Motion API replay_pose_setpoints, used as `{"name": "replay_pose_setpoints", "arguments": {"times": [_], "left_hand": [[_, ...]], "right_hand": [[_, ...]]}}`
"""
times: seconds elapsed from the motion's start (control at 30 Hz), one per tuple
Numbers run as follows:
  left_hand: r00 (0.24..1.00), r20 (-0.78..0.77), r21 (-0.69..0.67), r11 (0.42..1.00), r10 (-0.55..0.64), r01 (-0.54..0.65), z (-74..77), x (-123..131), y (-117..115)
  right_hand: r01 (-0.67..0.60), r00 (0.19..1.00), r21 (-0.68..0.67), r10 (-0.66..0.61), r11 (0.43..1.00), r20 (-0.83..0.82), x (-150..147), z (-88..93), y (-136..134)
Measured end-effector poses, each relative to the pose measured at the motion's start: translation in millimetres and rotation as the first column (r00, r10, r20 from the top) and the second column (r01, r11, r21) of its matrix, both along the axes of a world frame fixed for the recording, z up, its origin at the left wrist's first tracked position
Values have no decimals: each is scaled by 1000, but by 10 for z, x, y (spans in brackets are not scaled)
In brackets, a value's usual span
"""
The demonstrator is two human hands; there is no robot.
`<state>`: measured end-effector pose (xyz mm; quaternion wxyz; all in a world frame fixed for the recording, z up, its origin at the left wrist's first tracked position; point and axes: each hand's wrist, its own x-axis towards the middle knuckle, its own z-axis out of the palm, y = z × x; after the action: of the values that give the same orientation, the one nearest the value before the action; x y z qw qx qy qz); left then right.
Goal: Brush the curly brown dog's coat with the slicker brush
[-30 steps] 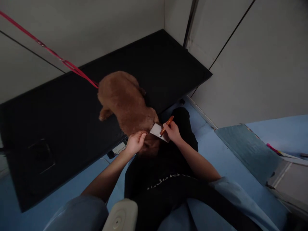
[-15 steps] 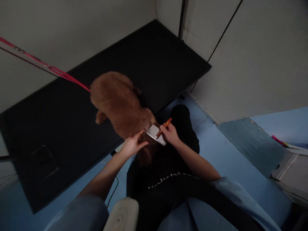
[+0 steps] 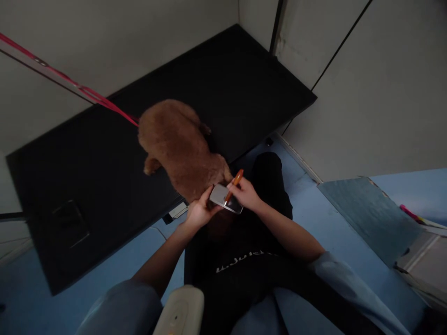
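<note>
A brown curly-furred dog point(image 3: 178, 144) is on the black table point(image 3: 244, 88), its rear at the upper left and its front end at the table's near edge by my hands. My left hand point(image 3: 201, 210) has its thumb and fingers on the left end of a flat, pale, shiny rectangular object point(image 3: 220, 195). In my right hand point(image 3: 245, 193) is an orange-handled tool point(image 3: 238, 177), pinched near its lower part, with its tip over the flat object. Part of the dog below my hands is dark and hard to make out.
A red leash point(image 3: 101, 100) runs from the dog to the upper left. A whitish device point(image 3: 183, 309) is at the bottom. Right of my legs, a grey-blue board point(image 3: 370, 216) lies near a pink item point(image 3: 410, 212).
The view has shifted, so the dog and table appear further right. My left hand has closed onto the flat object, which is tilted differently. The orange-handled tool stands more upright.
</note>
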<state>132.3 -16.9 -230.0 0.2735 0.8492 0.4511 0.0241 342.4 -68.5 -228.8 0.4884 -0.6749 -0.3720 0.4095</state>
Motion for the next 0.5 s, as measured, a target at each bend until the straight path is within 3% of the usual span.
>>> {"name": "replay_pose_setpoints", "arguments": {"times": [0.1,0.23,0.37,0.47,0.5], "left_hand": [[1000,-3,-39,999,-2,2,-14,-1,-16],[994,79,-50,996,77,-73,-81,4,-61],[978,154,-54,990,139,-132,-176,11,-147],[948,253,-30,981,194,-192,-233,26,-221],[936,274,-32,975,220,-220,-247,34,-243]], "right_hand": [[167,982,3,-166,986,95,23,13,40],[-43,999,5,43,999,20,17,56,92],[88,991,-15,-86,996,105,25,87,133],[-91,994,15,90,996,60,15,93,151],[-97,993,-9,98,995,63,10,94,156]]}}
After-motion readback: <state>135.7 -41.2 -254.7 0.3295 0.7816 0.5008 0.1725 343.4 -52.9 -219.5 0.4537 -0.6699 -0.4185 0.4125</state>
